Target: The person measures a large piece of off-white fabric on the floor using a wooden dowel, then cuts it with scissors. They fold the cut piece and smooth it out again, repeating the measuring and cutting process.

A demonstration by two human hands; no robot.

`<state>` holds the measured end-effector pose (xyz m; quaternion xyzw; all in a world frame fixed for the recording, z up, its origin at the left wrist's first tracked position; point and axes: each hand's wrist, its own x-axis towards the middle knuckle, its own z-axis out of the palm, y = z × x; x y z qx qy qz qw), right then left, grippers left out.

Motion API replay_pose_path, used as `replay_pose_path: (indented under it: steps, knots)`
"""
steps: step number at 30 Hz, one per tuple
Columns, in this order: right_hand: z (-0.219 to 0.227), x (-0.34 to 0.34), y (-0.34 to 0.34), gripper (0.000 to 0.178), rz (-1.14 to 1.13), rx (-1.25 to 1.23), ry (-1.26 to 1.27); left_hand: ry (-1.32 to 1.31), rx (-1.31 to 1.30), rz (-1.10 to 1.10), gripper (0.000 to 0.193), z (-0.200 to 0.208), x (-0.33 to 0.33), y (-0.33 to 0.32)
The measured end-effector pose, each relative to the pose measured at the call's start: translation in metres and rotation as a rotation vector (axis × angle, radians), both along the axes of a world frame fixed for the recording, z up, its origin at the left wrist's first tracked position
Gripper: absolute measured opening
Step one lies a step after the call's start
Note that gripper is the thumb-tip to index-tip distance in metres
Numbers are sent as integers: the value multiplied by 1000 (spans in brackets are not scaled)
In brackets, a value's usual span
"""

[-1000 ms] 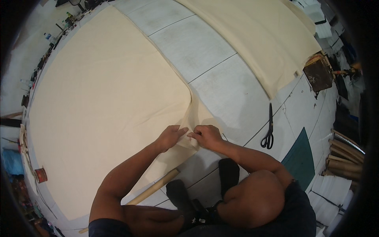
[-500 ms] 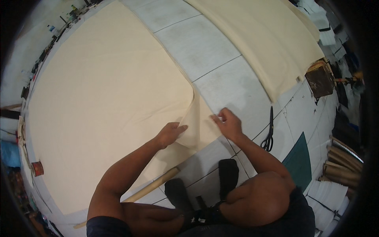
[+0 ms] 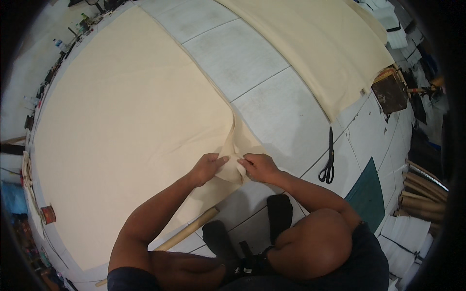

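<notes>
A large cream fabric sheet is spread over the floor, in at least two layers along its right edge. My left hand pinches the raised upper layer near its front right corner. Close beside it, my right hand grips the same lifted corner from the right, thumb on top. The cloth bunches and folds between both hands, and a lower layer lies flat beneath. The fingers under the cloth are partly hidden.
Black scissors lie on the tiles to the right, near a green mat. A cardboard tube rests by my feet. Another cream cloth lies far right, beside a dark box. An orange-red roll sits at left.
My right hand has moved left from beside the cloth and taken hold of the lifted corner. The cloth now bunches between both hands; my left hand keeps its grip.
</notes>
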<state>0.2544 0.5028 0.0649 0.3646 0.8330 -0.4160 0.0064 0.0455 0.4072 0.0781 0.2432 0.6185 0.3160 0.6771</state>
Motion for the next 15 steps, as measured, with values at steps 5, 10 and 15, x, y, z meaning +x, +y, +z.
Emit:
replay_pose_path:
  steps: [5, 10, 15]
  knots:
    - [2, 29, 27, 44, -239, -99, -46, 18, 6, 3, 33, -1, -8, 0]
    - [22, 4, 16, 37, -284, 373, 192, 40, -13, -38, 30, 3, -1, 4]
    - [15, -25, -20, 42, 28, 58, 14, 35, 49, 13, 27, -7, 5, 4]
